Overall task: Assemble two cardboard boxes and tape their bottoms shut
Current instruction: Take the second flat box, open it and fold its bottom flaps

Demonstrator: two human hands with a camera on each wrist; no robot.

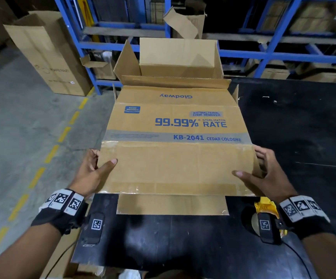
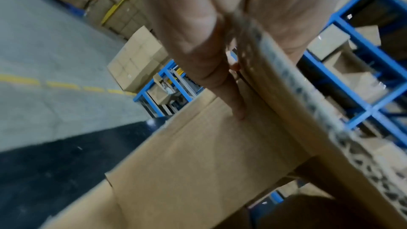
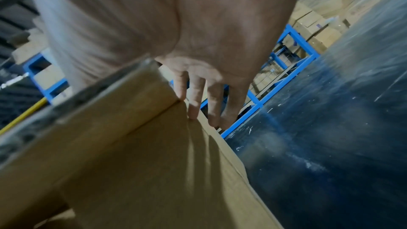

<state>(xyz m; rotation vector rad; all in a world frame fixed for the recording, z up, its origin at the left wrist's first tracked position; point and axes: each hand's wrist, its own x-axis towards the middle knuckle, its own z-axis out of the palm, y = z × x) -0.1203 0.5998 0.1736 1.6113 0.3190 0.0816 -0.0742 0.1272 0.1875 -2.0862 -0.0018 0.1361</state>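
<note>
Left hand [image 1: 90,172] and right hand [image 1: 263,174] each clamp a near side edge of the brown printed cardboard box [image 1: 175,137], thumbs on top, fingers wrapped beneath; the box lies over the black table [image 1: 293,127].

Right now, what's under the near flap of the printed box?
Under the printed box's near flap, a second flap sticks out over the black table. Both hands' fingers reach beneath its edges. The rest is covered.
</note>
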